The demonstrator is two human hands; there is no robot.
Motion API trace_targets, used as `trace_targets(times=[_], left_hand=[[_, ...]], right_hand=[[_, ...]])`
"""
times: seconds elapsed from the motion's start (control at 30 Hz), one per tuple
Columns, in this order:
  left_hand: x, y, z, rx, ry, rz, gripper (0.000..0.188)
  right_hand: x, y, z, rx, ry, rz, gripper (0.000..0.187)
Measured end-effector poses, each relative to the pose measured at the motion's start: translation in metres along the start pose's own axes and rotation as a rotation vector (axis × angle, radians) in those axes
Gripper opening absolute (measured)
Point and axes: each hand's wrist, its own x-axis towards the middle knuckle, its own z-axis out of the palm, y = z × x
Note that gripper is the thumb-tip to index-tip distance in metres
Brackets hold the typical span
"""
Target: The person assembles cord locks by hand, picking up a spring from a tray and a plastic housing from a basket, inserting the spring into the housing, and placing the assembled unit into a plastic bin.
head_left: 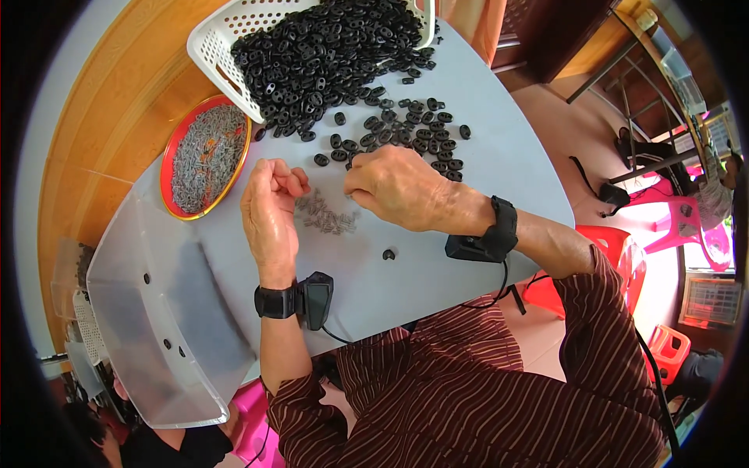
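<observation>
My left hand (269, 214) is raised over the table with its fingers curled in toward the palm; whatever they hold is hidden. Just to its right, my right hand (398, 187) is closed, knuckles up, its fingertips pinched together over the tabletop. Anything in that pinch is too small or covered to make out. Between and below the two hands lies a small loose pile of thin grey screws (326, 216). Beyond my right hand, black oval pieces with two holes (425, 134) are scattered. One small black piece (388, 254) sits alone nearer to me.
A white perforated basket (222, 66) lies at the back, black pieces spilling from its open side. Left of it stands a red, gold-rimmed bowl (168, 168) of grey screws. A clear plastic bin (125, 312) with a few black pieces occupies the table's left. Red stools (616, 242) stand right.
</observation>
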Motion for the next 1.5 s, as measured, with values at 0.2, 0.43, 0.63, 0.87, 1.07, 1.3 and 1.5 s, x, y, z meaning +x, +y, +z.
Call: trace_targets(times=[0.2,0.43,0.63,0.87,1.07,1.3,1.5], left_hand=[[-0.003,0.001,0.006,-0.018,0.008,-0.013,0.035],[0.001,0.017,-0.002,-0.015,0.018,0.086,0.034],[0.003,0.017,-0.008,-0.044,0.005,0.154,0.032],[0.001,0.016,0.000,-0.071,0.021,0.150,0.032],[0.000,0.013,-0.005,-0.044,0.023,0.132,0.033],[0.002,0.010,-0.002,0.008,-0.001,0.098,0.033],[-0.002,0.008,0.002,0.086,0.020,0.101,0.034]], right_hand=[[-0.007,-0.005,-0.002,-0.038,-0.088,-0.017,0.007],[0.013,-0.012,0.010,0.011,0.088,-0.011,0.012],[0.032,-0.013,0.030,-0.056,0.078,-0.065,0.019],[0.037,-0.009,0.023,-0.195,-0.035,-0.108,0.011],[0.042,-0.014,0.024,-0.296,-0.137,-0.145,0.007],[0.039,-0.026,0.019,-0.403,-0.103,-0.109,0.006],[0.037,-0.022,0.019,-0.266,-0.139,-0.072,0.008]])
